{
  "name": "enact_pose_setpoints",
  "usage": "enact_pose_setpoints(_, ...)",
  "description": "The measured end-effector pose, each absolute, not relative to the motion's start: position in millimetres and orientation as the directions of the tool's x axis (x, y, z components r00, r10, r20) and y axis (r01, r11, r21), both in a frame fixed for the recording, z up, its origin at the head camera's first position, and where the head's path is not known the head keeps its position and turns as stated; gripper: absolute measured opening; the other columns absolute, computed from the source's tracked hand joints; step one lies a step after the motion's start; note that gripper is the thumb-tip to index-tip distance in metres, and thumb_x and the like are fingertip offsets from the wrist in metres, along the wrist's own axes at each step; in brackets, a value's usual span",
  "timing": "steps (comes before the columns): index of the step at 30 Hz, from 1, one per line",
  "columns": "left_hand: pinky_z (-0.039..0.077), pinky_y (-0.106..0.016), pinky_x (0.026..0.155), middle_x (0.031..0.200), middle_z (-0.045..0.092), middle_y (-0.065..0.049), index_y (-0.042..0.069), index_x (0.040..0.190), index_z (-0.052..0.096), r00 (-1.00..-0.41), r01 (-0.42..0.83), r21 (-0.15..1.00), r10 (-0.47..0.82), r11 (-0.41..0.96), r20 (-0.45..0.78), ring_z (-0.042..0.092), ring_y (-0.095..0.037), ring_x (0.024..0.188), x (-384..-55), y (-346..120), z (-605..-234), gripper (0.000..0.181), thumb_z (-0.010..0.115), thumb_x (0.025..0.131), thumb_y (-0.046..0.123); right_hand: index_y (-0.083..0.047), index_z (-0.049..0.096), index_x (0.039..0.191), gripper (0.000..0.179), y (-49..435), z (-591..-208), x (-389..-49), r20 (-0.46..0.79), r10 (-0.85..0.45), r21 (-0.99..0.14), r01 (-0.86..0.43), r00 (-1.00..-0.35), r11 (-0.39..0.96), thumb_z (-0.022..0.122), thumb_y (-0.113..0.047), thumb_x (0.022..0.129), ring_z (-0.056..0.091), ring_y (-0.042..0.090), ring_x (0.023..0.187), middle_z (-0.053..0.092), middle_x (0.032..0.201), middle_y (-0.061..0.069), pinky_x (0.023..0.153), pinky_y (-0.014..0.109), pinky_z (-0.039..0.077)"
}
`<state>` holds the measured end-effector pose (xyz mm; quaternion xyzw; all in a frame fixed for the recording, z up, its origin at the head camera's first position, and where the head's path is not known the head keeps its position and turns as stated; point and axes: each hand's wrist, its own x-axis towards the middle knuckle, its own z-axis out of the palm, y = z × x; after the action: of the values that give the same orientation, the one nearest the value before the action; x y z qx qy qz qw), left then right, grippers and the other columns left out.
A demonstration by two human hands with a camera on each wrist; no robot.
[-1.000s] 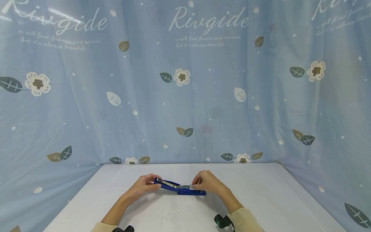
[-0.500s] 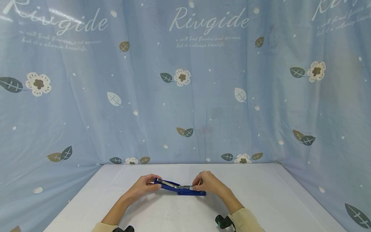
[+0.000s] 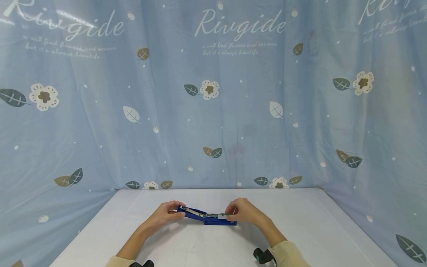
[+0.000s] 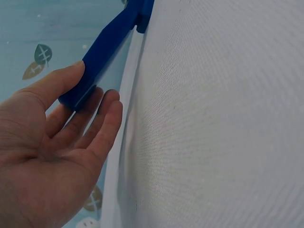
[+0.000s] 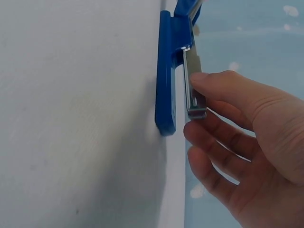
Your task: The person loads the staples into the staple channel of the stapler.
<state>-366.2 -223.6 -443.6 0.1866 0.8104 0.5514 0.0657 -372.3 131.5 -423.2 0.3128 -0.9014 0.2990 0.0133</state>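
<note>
A blue stapler [image 3: 220, 223] stands on the white table, opened wide, its base flat and its top cover [image 4: 107, 50] swung up and out to the left. My left hand [image 3: 165, 213] pinches the end of that cover between thumb and fingers. On the other side, my right hand [image 3: 246, 211] pinches the metal staple magazine [image 5: 194, 83], thumb on its near face and fingers behind it. The magazine sits raised apart from the blue base [image 5: 164, 78] at its front end. Whether staples lie inside it, I cannot tell.
The white table [image 3: 200, 248] reaches back to a light blue curtain [image 3: 213, 118] printed with leaves and flowers, which also rises at both sides. Dark wrist cameras show below each forearm, the right one [image 3: 262, 256] close to the sleeve.
My right hand has shifted slightly to the right along the magazine, uncovering more of it. The left hand and the stapler stay where they were.
</note>
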Motion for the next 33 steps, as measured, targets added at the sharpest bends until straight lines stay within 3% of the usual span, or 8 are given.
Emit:
enact_pose_setpoints(15,0.055,-0.027,0.080,0.119,0.067,-0.014,-0.001,0.128,0.058,-0.917,0.233,0.924,0.385,0.305,0.104,0.065,-0.016,0.099,-366,-225,-448,0.046,0.071,0.091,0.022,-0.003,0.073,0.099,0.025,150,-433,-367,0.183,-0.548,-0.575,-0.541,-0.816,0.614,0.081,-0.017,0.080,0.060,0.009,0.072,0.071,0.082,0.000,0.064,0.021,0.048)
enact_pose_setpoints(33,0.055,-0.029,0.081,0.119,0.066,-0.015,-0.001,0.129,0.056,-0.915,0.248,0.917,0.387,0.311,0.116,0.066,-0.018,0.100,-365,-224,-444,0.046,0.070,0.091,0.021,-0.007,0.074,0.097,0.023,158,-436,-371,0.146,-0.525,-0.601,-0.496,-0.839,0.626,0.082,-0.016,0.078,0.059,0.010,0.073,0.069,0.082,-0.003,0.065,0.021,0.048)
